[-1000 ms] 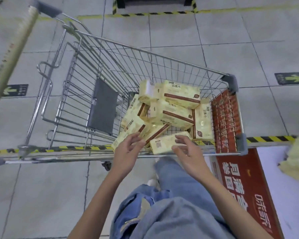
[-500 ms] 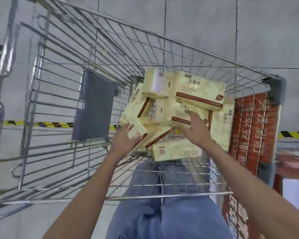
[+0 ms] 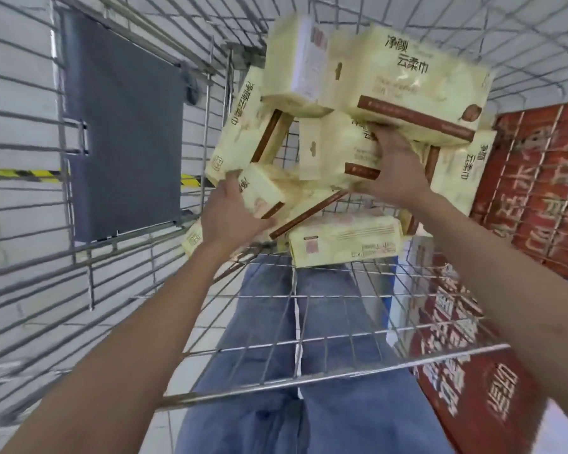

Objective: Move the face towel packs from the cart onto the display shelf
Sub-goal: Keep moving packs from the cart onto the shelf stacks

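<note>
Several pale yellow face towel packs with brown stripes lie piled in the wire cart (image 3: 309, 371). My left hand (image 3: 233, 214) grips a small pack (image 3: 259, 191) at the pile's lower left, thumb on its top and fingers under it. My right hand (image 3: 394, 168) holds a middle pack (image 3: 335, 152), fingers curled over its right end, just below the large top pack (image 3: 417, 90). One more pack (image 3: 345, 244) lies flat on the cart floor under both hands. No display shelf is in view.
The cart's wire walls close in on all sides, with a grey flap (image 3: 122, 136) on the left wall and a red printed panel (image 3: 538, 191) on the right. My jeans (image 3: 292, 404) show through the cart's near wire wall. Below lies grey tiled floor.
I have leaned far into the cart, so the pile looks much nearer. Both hands went from hovering above the packs to taking hold of one each.
</note>
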Action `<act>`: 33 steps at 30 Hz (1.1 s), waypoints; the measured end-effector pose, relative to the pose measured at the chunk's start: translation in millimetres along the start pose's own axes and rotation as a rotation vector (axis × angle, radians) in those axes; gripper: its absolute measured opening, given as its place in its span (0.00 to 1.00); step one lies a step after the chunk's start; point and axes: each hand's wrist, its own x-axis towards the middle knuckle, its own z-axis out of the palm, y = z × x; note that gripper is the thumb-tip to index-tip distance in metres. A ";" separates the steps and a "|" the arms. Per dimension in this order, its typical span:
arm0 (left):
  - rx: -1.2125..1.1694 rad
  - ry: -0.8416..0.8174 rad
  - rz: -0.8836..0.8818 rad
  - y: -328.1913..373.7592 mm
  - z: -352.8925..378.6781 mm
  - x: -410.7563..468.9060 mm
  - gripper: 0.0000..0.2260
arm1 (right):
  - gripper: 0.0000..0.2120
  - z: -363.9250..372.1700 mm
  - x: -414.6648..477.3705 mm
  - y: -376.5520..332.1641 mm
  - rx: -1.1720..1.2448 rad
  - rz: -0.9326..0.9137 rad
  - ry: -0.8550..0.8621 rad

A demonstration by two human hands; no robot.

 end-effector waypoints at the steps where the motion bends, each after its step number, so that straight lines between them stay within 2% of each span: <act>1: -0.012 -0.002 0.002 -0.5 -1.2 4.5 0.51 | 0.50 -0.1 2.7 2.9 -0.011 -0.015 -0.005; 7: -0.124 -0.069 -0.061 -9.4 -11.4 27.4 0.51 | 0.55 1.1 22.3 14.4 -0.058 -0.039 -0.118; 13: -0.200 -0.090 -0.059 -12.1 -15.8 30.4 0.47 | 0.59 3.6 36.5 11.8 -0.158 -0.035 -0.189; 17: -0.249 -0.117 -0.068 -12.4 -24.5 27.3 0.42 | 0.57 -0.4 27.3 7.6 -0.162 -0.050 -0.132; 24: -0.323 -0.105 -0.035 -2.2 -51.7 -0.5 0.42 | 0.55 -19.4 -11.7 -12.7 -0.091 -0.208 -0.024; 33: -0.452 0.076 0.047 32.4 -110.8 -63.3 0.45 | 0.57 -67.4 -67.4 -40.3 0.267 -0.108 0.187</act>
